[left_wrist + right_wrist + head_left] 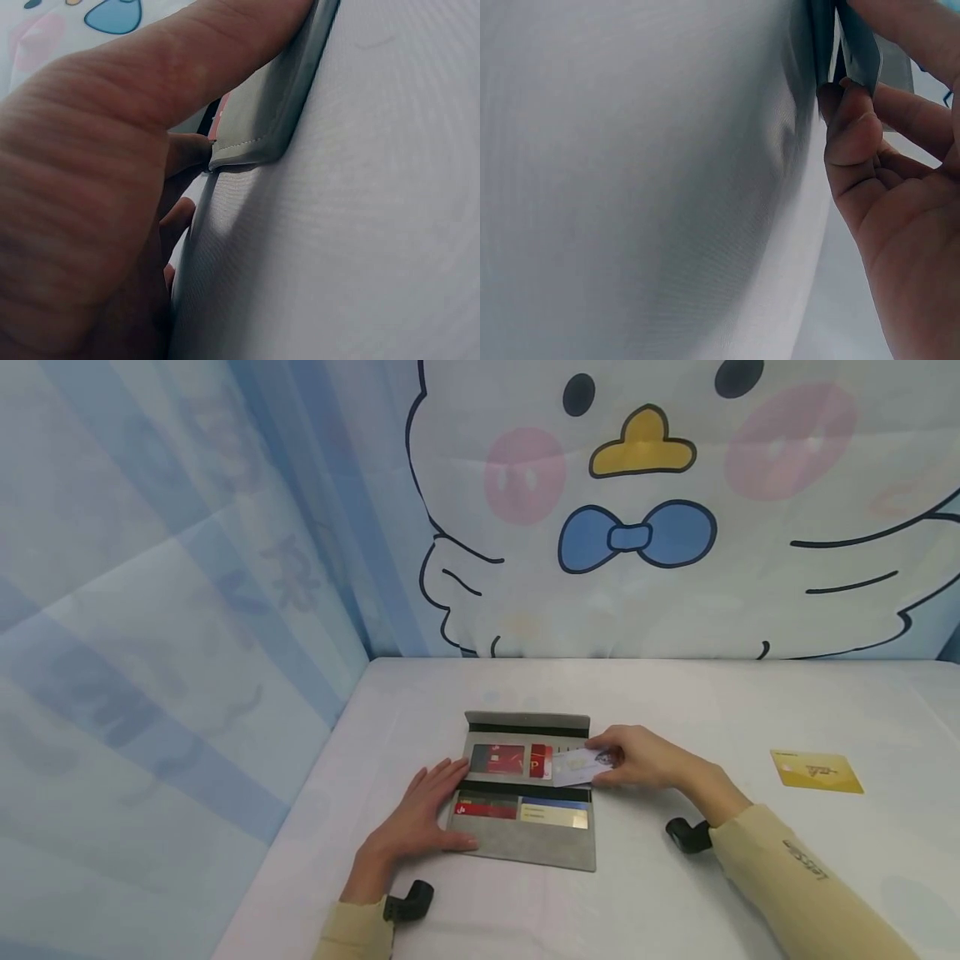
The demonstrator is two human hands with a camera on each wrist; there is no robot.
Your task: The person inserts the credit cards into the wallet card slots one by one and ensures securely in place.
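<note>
A grey card wallet (pixel 536 847) lies unfolded on the table, with red, dark and cream cards in its slots. My left hand (pixel 423 814) rests at its left edge, fingers extended and the thumb on the lower panel. In the left wrist view, the thumb (pixel 187 64) crosses the wallet's corner (pixel 251 142). My right hand (pixel 645 758) pinches a pale, whitish card (pixel 573 767) at the right end of the upper panel, beside a red card (pixel 540 761). Whether that card's left end is inside a slot, I cannot tell. The right wrist view shows its edge between thumb and fingers (pixel 855 139).
A yellow card (pixel 817 771) lies by itself on the white table (pixel 675 902), to the right of my right hand. Behind the table hangs a cloth backdrop (pixel 637 610) with a cartoon bird. Another curtain (pixel 150 652) runs along the left side.
</note>
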